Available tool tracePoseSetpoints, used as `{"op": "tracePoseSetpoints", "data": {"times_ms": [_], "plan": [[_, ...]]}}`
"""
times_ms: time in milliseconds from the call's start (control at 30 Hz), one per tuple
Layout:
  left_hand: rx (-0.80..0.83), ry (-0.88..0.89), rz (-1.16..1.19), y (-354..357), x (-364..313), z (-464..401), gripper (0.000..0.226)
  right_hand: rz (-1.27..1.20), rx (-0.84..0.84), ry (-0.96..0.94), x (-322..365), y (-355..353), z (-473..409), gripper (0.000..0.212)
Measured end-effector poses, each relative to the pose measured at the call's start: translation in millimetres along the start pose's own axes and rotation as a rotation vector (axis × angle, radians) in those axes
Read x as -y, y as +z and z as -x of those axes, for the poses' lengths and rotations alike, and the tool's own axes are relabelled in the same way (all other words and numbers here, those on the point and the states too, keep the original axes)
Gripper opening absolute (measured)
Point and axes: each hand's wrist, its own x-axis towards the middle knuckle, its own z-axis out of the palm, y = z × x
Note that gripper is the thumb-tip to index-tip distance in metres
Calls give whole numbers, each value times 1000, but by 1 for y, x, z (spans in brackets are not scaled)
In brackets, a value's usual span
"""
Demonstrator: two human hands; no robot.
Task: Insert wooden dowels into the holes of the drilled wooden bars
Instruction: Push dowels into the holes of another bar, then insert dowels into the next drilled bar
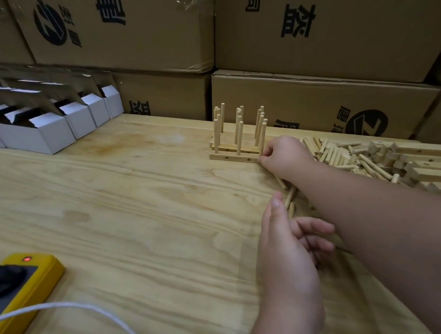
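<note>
Single head-worn wide-angle view, looking forward and down, close over the workbench (115,195)

The cardboard boxes (310,38) stacked behind my tabletop carried large black printed characters and a round black logo (50,24), all upside down; I could read none with certainty. No numbers were legible.
</note>
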Motion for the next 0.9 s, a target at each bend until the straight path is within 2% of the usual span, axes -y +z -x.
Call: {"op": "tracePoseSetpoints", "data": {"times_ms": [333, 500, 733, 900], "plan": [[-12, -3, -6, 2, -3, 3, 37, 62, -4, 40, 8, -1, -5, 22], [-27, 27, 15, 3, -3, 4, 40, -49, -56, 27, 6, -11, 15, 23], [-28, 56, -8, 5, -3, 6, 35, -255, -234, -42, -18, -57, 112, 24], [-26, 97, -27, 8, -1, 7, 30, -345, -336, 78, -53, -90, 217, 27]]}}
